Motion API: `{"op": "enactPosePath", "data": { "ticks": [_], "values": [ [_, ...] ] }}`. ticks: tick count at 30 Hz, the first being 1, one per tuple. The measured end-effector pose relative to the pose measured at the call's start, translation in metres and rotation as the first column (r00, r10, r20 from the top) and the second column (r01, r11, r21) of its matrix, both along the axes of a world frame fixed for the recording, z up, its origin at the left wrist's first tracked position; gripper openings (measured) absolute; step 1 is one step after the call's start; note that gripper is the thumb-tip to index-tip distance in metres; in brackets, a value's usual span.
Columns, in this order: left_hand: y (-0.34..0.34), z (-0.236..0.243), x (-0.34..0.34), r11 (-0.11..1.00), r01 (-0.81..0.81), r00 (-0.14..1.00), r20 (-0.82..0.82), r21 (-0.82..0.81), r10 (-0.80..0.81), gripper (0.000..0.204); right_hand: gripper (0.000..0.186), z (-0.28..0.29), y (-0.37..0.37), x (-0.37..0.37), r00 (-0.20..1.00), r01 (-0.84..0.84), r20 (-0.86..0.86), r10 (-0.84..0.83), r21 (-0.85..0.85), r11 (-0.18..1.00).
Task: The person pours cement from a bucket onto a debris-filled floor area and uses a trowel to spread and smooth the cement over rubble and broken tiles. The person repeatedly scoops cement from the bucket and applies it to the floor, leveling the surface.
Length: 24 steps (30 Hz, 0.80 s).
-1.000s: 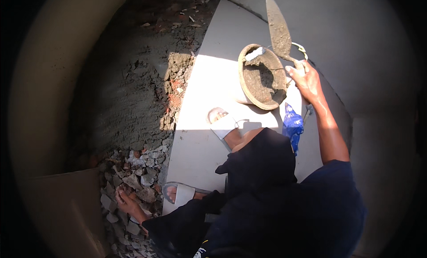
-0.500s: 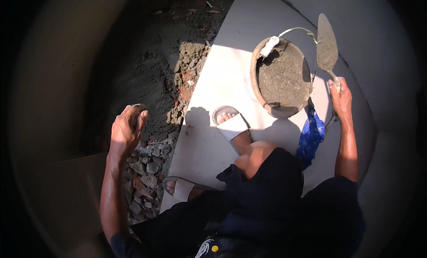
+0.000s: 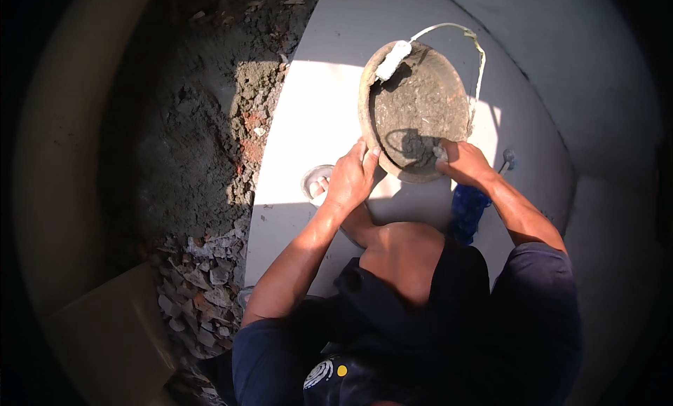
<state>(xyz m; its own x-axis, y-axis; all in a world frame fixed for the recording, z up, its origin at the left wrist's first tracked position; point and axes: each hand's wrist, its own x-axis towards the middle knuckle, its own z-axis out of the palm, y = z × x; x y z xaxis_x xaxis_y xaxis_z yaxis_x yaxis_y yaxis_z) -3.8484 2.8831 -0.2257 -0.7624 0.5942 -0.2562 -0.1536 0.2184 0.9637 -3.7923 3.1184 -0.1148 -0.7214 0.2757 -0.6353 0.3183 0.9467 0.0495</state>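
My left hand (image 3: 351, 176) grips the near-left rim of a bucket (image 3: 364, 101) filled with grey wet mortar (image 3: 420, 105). The bucket stands on the pale tiled surface, with its wire handle raised at the back and a white wrapped grip (image 3: 392, 61) at the left rim. My right hand (image 3: 464, 162) is closed at the bucket’s near-right rim; what its fingers hold is hidden, and I cannot make out the trowel. Crumpled blue plastic (image 3: 468, 210) lies just beyond the bucket, toward me, partly under my right forearm.
My sandalled foot (image 3: 315, 187) rests below the bucket. On the left lie rough mortar (image 3: 182, 154) and broken rubble (image 3: 200, 294), with a flat board (image 3: 112, 329) at lower left. A pale wall (image 3: 589, 91) borders the right side.
My left hand has moved up and rightward from the rubble to the bucket’s rim. My right hand has come down to the bucket, and the raised trowel has left sight.
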Motion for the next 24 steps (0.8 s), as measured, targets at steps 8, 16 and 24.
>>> {"op": "enactPosePath", "data": {
  "ticks": [8,16,24],
  "values": [
    [0.009,-0.007,0.007,0.988,-0.133,0.987,-0.083,0.084,0.140,0.042,0.054,-0.009,-0.019,-0.013,0.996,0.036,-0.078,-0.053,-0.208,0.978],
    [0.004,-0.003,0.002,0.992,-0.103,0.990,-0.086,0.071,0.109,0.043,0.034,0.001,-0.013,0.021,0.955,0.256,-0.043,-0.293,-0.377,0.890],
    [0.002,-0.007,0.005,0.994,-0.107,0.977,-0.187,-0.002,0.105,0.039,0.024,0.045,0.004,0.027,0.846,0.455,-0.056,-0.530,-0.443,0.773]
  ]
}}
